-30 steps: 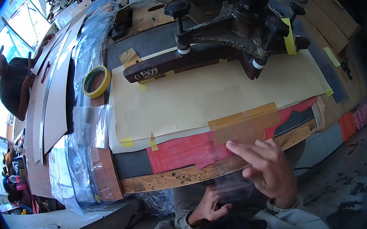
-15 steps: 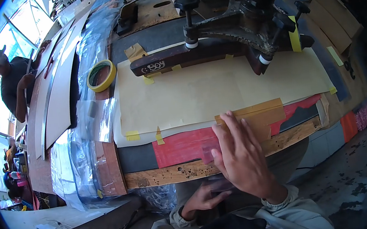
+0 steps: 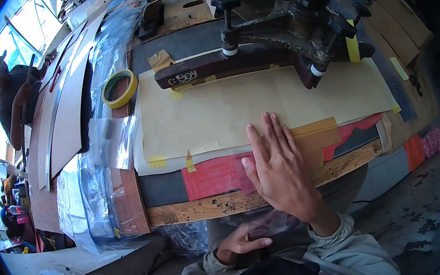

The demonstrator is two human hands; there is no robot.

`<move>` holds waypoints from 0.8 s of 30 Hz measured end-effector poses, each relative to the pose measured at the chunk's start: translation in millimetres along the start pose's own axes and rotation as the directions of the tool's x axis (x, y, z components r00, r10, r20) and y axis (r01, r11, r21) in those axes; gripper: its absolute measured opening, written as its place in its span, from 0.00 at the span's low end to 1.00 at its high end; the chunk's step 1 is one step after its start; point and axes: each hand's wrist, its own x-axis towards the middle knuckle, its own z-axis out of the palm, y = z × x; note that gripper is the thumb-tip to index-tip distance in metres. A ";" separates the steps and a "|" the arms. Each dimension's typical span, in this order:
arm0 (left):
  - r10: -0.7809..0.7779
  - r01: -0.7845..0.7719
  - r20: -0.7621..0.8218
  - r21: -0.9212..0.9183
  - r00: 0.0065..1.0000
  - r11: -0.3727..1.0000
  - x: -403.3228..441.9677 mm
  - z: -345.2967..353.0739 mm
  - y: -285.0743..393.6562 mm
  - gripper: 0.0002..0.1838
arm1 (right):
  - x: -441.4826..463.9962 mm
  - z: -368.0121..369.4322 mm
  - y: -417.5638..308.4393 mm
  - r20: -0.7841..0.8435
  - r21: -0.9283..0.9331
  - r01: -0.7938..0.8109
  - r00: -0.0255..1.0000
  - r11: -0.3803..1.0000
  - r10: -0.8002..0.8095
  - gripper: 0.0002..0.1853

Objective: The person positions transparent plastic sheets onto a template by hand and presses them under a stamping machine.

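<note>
Large cream rectangular paper sheet point(image 3: 201, 118), on the worktop point(image 3: 196, 212): we judge even, flat-palmed pressure best. Smooth, matte; small yellow tape piece point(image 3: 157, 161) at near-left corner. Our right hand point(image 3: 277, 166): fingers straight, across sheet and brown tape-like strip point(image 3: 326, 137), grasping nothing. Our left hand point(image 3: 242, 241): half-open, below the edge; hold on clear plastic film point(image 3: 276, 222) uncertain.

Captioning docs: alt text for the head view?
The right hand is palm-down over a cream sheet and red material at its near edge; the left hand is in front of the bench edge. A dark bar spans the sheet's far side.
</note>
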 end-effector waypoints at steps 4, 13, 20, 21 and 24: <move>0.033 -0.037 -0.063 -0.066 0.998 0.997 -0.1 11.9 5.9 0.30 | 4.4 0.0 2.1 0.026 -0.014 -0.001 1.000 1.000 0.002 0.29; -0.025 0.071 -0.257 0.170 0.966 0.983 6.9 23.7 18.4 0.26 | 17.8 3.9 12.1 -0.006 -0.013 0.030 1.000 0.999 -0.030 0.30; 0.123 -0.118 -0.030 0.133 0.992 0.984 6.7 25.3 21.1 0.24 | 16.3 4.3 11.7 -0.001 -0.014 0.035 0.999 0.999 -0.035 0.30; 0.147 -0.141 -0.035 0.142 0.988 0.980 5.9 25.5 16.8 0.23 | 17.2 3.5 11.8 0.010 -0.014 0.027 1.000 1.000 -0.026 0.30; 0.132 -0.126 -0.034 0.142 0.991 0.982 6.9 29.0 25.9 0.23 | 20.5 3.6 12.4 0.004 -0.023 0.017 1.000 1.000 -0.017 0.29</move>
